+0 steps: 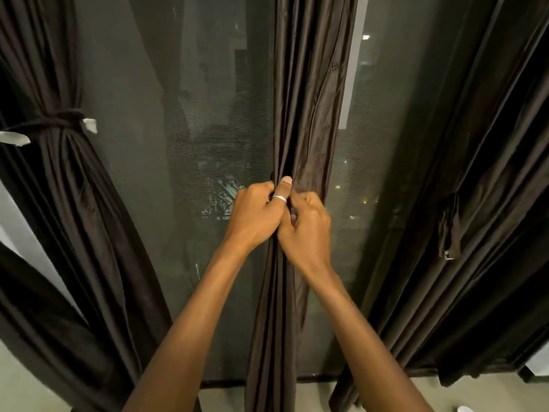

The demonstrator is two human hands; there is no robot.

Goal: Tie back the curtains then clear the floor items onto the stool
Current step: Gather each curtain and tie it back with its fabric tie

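Dark brown, satin-like fabric forms the middle curtain panel (309, 114), which hangs gathered in front of the mesh-screened window (193, 114). The left hand (255, 215) and right hand (306, 230) touch each other at mid-height, with the fingers of both curled tightly around the bunched folds. The cloth appears light, soft and slippery, so folds will likely slide free unless the whole bundle is encircled at this waist point. The left brown curtain (80, 179) is already cinched by a dark knotted tie-back (62, 120). The right brown curtain (460, 144) hangs loose.
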